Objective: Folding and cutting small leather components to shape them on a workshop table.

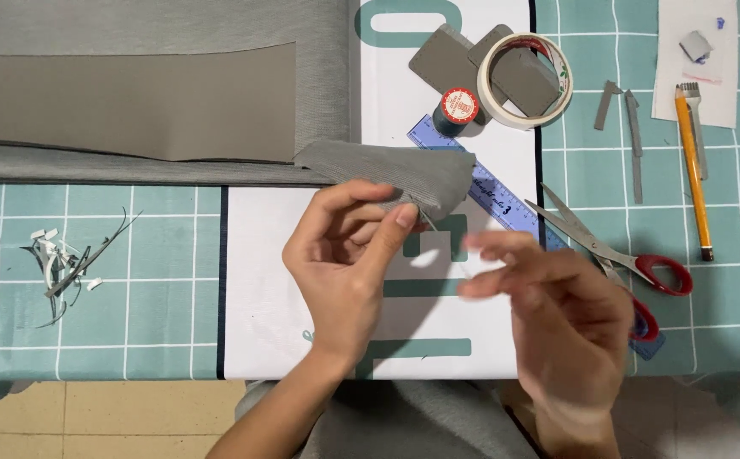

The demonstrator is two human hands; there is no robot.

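A: Item one, the hands?
B: Left hand (344, 255) pinches thumb and forefinger on the folded corner of a grey ribbed fabric strip (395, 174), lifting it clear of the table, likely to steady it. Right hand (557, 306) is blurred, fingers loosely apart; whether it grips a thread, the viewer cannot tell.

A: Labelled goods?
B: Far centre: a dark thread spool with round red-and-white label (458, 108), beside a cream tape roll (525, 81). Right: red-handled scissors (616, 255) over a blue plastic ruler (497, 200).
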